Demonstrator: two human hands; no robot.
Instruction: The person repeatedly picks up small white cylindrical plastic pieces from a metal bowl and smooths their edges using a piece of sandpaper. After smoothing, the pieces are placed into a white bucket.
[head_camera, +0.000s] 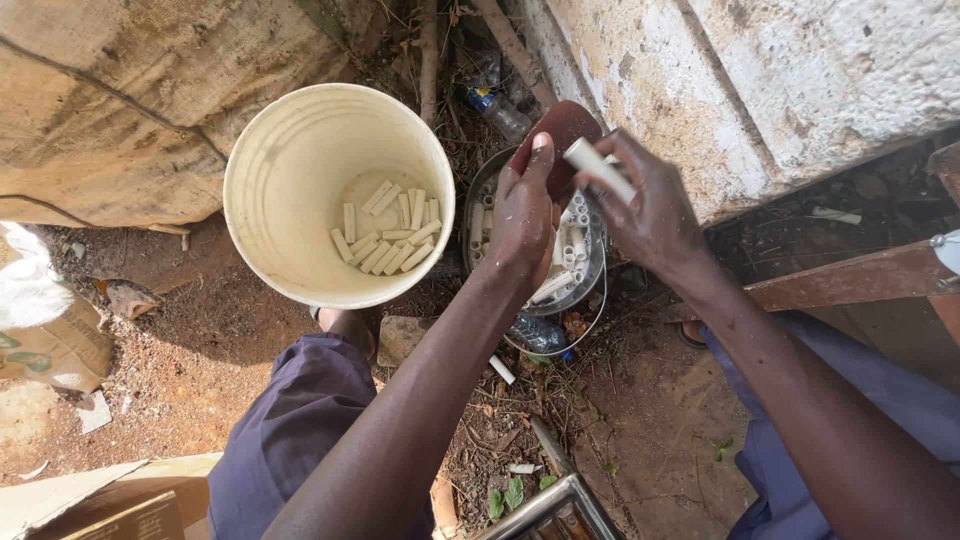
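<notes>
Right hand (655, 215) fingers pinching a short white pipe piece (600, 170), left hand (525, 215) gripping reddish sandpaper (560, 135) against it, metal bowl (590, 265) below, cream bucket (290, 180) alongside

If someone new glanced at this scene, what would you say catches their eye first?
The big cream bucket at upper left, with short white tube pieces lying in its bottom. Right of it, the two hands meet over a dark metal pan full of similar pieces: the left hand presses a reddish-brown pad, and the right hand holds one white tube.
</notes>
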